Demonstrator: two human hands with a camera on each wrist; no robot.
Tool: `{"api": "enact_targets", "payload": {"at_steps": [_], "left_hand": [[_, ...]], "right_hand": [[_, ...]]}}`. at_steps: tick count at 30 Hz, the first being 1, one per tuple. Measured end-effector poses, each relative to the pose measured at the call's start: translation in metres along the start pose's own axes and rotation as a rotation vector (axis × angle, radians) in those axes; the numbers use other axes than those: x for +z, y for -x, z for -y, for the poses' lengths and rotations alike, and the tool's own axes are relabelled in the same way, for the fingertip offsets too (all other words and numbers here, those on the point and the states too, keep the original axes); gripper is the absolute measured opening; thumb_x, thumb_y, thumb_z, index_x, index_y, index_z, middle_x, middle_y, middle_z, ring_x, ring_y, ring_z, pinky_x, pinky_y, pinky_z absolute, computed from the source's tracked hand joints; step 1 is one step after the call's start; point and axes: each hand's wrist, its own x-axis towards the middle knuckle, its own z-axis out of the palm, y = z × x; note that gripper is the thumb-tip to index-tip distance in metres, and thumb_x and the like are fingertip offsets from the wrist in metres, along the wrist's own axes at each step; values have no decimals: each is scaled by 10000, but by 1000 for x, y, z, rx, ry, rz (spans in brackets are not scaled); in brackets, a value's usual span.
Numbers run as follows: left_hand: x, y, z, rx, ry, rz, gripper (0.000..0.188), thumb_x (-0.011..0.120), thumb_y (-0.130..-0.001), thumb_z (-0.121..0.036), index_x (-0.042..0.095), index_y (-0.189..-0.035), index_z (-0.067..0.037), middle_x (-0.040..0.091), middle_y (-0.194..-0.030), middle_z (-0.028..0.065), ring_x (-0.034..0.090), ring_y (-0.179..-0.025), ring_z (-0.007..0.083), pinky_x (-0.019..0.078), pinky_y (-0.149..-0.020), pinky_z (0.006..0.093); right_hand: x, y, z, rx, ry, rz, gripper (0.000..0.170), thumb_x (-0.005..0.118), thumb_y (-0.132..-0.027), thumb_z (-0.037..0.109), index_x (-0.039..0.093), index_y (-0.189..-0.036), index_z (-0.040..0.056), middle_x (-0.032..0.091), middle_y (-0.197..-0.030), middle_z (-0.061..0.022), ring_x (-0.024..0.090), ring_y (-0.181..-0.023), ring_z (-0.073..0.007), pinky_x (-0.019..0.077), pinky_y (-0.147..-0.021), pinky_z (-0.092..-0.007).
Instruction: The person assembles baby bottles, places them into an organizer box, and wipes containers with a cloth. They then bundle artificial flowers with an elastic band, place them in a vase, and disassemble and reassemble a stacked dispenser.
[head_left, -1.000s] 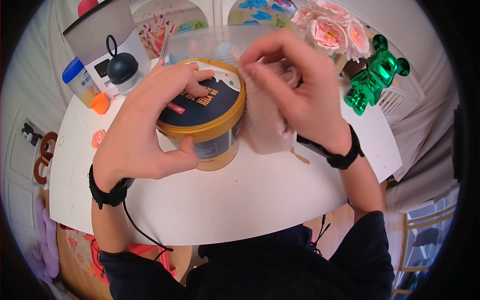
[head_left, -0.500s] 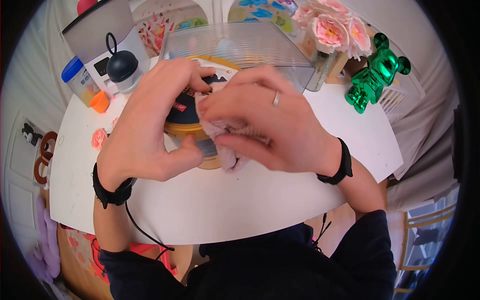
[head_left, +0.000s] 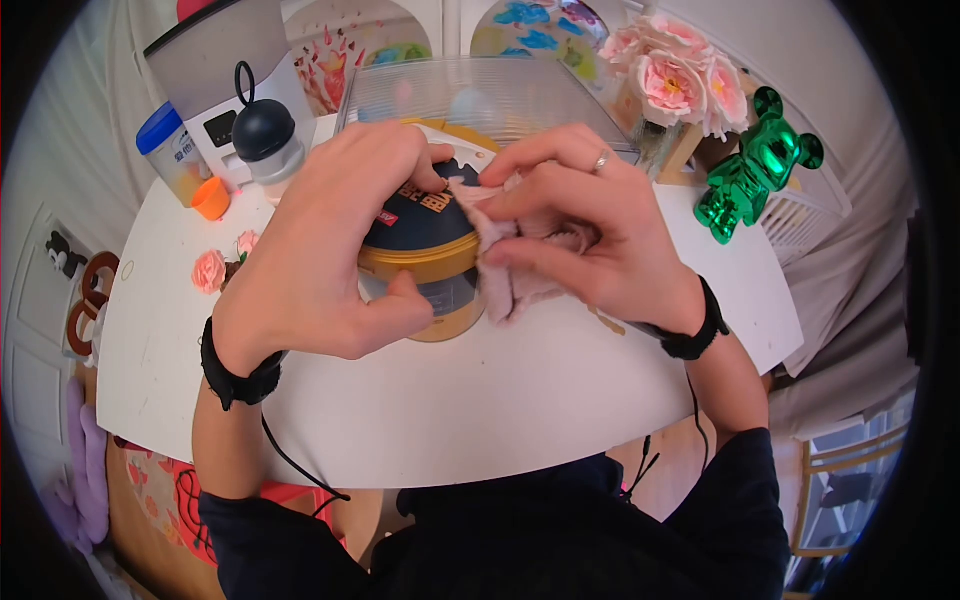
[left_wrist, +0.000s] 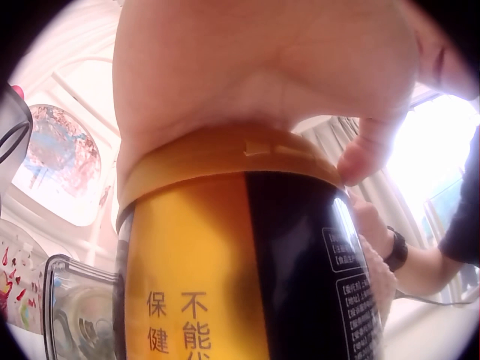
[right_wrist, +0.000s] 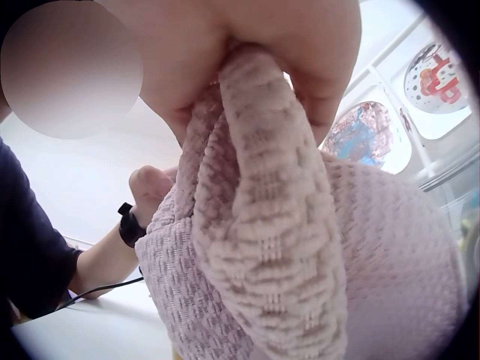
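Note:
A tub with a yellow lid rim (head_left: pixel 420 262) and dark label (left_wrist: pixel 300 255) stands upright on the white table (head_left: pixel 400 430). My left hand (head_left: pixel 325 240) grips its lid from the left, thumb on the near rim and fingers over the top. My right hand (head_left: pixel 600 225) pinches a pink textured cloth (head_left: pixel 515 285) against the tub's right side and lid edge. In the right wrist view the cloth (right_wrist: pixel 277 225) hangs in thick folds below the right hand (right_wrist: pixel 247 37).
Behind the tub is a clear ribbed box (head_left: pixel 480 95). At the left stand a dark-topped bottle (head_left: pixel 265 135), an orange cup (head_left: pixel 210 199), a blue-lidded jar (head_left: pixel 170 150) and small pink flowers (head_left: pixel 209 271). A shiny green bear figure (head_left: pixel 765 165) and large pink flowers (head_left: pixel 675 80) are at the right.
The right hand swept the cloth left over the lid, then back right to the tub's side. The left hand keeps its grip; hand and tub now appear slightly farther right in the head view.

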Motion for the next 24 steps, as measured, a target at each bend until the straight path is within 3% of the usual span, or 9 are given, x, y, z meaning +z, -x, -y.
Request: {"api": "enact_targets", "payload": {"at_steps": [4,6,10,12,14,16,17,21,24], "left_hand": [[-1,-1,-5,-29,20,16,562,629,-583,-57,556,-1136,8,623,-1263,194,579,-1193,378,454,-1069,431],[-2,-1,-9,-115,65,13,528,698,-629,-67,560,-1135,0,617,-1215,171,586,-1218,366,455,-1069,442],[4,-1,3,-19,26,-44,519,787,-670,-100,564,-1129,-6,611,-1185,156,593,-1251,360,452,-1075,447],[5,0,6,3,17,-20,527,837,-686,-127,570,-1124,-8,605,-1178,147,598,-1267,363,446,-1086,450],[4,-1,5,8,19,-18,521,834,-679,-126,576,-1116,-8,615,-1190,150,600,-1274,372,449,-1088,455],[3,-2,4,16,15,-18,516,831,-672,-124,582,-1108,-7,625,-1202,153,601,-1282,380,452,-1091,461],[3,-2,2,-1,31,-20,514,829,-658,-128,594,-1099,-7,641,-1216,161,599,-1287,383,450,-1103,470],[0,-4,6,73,64,-7,513,817,-605,-141,630,-1065,-12,684,-1282,182,588,-1314,407,438,-1141,501],[-5,-3,7,83,89,16,522,804,-574,-145,647,-1056,-19,690,-1316,167,557,-1352,424,407,-1174,530]], "right_hand": [[11,-10,22,-66,142,1,303,931,-775,153,795,-1043,116,725,-1190,-32,626,-1025,-252,484,-888,-369],[12,-11,25,-64,151,102,334,931,-767,141,804,-1075,129,704,-1222,-54,617,-1004,-270,484,-923,-379],[1,-6,8,-81,95,40,334,914,-773,109,814,-1091,118,664,-1255,-85,618,-986,-258,501,-903,-377],[-11,-5,2,28,86,91,297,889,-799,75,822,-1087,101,627,-1283,-106,620,-961,-231,518,-861,-362],[-16,-3,-15,23,70,67,259,871,-820,67,820,-1074,72,614,-1255,-97,620,-929,-202,520,-802,-331],[-19,-5,-30,63,153,0,260,845,-829,67,789,-1081,98,627,-1135,-123,675,-989,-293,554,-827,-387],[-19,-6,-36,110,142,5,184,828,-865,96,779,-1042,87,627,-1144,-116,684,-922,-276,556,-810,-378],[-12,-3,-44,62,214,51,151,832,-885,130,765,-1009,72,644,-1102,-95,672,-795,-247,553,-748,-351],[-18,-1,-30,141,99,32,161,846,-881,137,774,-1008,67,672,-989,-74,654,-703,-230,534,-678,-322]]}}
